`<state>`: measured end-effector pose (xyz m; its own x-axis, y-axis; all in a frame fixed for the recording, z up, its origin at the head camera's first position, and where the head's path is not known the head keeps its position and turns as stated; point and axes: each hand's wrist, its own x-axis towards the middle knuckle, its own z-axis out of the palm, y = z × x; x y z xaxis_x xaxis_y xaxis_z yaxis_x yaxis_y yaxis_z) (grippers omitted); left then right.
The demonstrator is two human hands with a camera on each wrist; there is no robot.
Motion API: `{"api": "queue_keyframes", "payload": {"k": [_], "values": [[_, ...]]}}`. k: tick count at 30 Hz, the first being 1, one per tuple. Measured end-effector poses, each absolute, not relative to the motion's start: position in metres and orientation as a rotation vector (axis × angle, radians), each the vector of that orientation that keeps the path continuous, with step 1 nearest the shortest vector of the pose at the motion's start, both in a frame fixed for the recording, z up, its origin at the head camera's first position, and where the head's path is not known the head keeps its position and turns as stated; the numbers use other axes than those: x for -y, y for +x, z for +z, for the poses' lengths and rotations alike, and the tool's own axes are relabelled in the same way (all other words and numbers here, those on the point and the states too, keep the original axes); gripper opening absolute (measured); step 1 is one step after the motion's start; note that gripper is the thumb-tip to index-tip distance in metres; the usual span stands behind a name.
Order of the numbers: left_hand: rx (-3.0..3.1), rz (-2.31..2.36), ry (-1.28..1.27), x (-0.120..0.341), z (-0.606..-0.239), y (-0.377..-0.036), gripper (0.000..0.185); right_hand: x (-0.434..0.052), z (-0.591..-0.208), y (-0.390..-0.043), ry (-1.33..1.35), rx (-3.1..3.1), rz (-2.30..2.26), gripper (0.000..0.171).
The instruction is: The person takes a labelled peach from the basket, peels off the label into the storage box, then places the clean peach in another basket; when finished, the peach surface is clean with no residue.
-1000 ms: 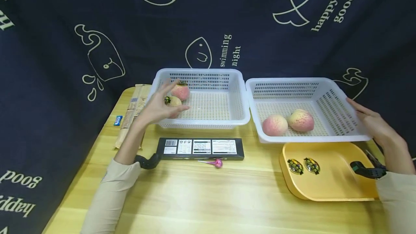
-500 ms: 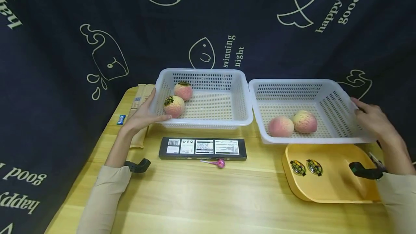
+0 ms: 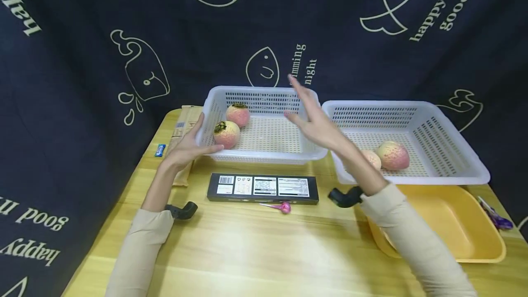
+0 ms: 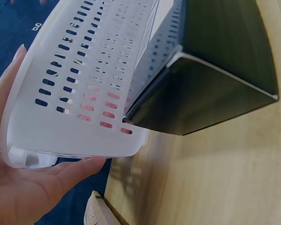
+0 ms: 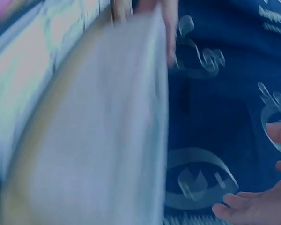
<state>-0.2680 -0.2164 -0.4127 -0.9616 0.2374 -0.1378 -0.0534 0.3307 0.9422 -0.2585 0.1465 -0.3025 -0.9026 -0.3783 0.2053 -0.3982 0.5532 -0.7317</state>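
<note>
My left hand point(image 3: 193, 145) grips the front left corner of the left white basket point(image 3: 264, 90), thumb up its side wall and fingers under the rim. The left wrist view shows my palm point(image 4: 28, 197) cupping that basket point(image 4: 84, 70). Two pink peaches with dark stickers point(image 3: 238, 114) point(image 3: 226, 134) lie inside at its left end. My right hand point(image 3: 313, 118) hovers open and blurred above this basket's right edge, holding nothing. The right white basket point(image 3: 412, 104) holds two plain peaches point(image 3: 393, 155) point(image 3: 374, 158), one partly behind my right forearm.
A black flat box point(image 3: 264, 188) and a pink lollipop point(image 3: 282, 206) lie before the left basket. A yellow tray point(image 3: 453, 223) sits front right on the wooden table point(image 3: 247, 251). A brown packet point(image 3: 183, 125) and a blue wrapper point(image 3: 160, 150) lie at the left edge.
My right hand has left the right basket's right side and swung left over the left basket's right edge. My left hand moved from inside the basket to its corner and stays there.
</note>
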Motion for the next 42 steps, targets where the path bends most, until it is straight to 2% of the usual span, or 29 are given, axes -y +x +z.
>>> {"api": "queue_keyframes", "payload": {"k": [6,12,16,25,35,42], "values": [[-2.327,1.704,0.184,0.21,-0.412,-0.271,0.125,-0.043,-0.35,-0.28,0.657,2.819,1.503,0.062],[-2.311,1.712,0.147,0.204,-0.412,-0.271,0.125,0.003,-0.377,-0.295,0.435,2.89,1.748,0.051],[-2.298,1.722,0.133,0.204,-0.412,-0.27,0.124,0.014,-0.383,-0.299,0.314,2.895,1.86,0.049],[-2.292,1.733,0.145,0.21,-0.413,-0.27,0.124,0.022,-0.386,-0.308,0.286,2.852,1.915,0.032],[-2.34,1.694,0.144,0.214,-0.414,-0.269,0.121,0.017,-0.391,-0.312,0.467,2.925,1.781,0.04],[-2.33,1.712,0.155,0.217,-0.416,-0.269,0.12,0.016,-0.392,-0.313,0.449,2.965,1.768,0.05]]}}
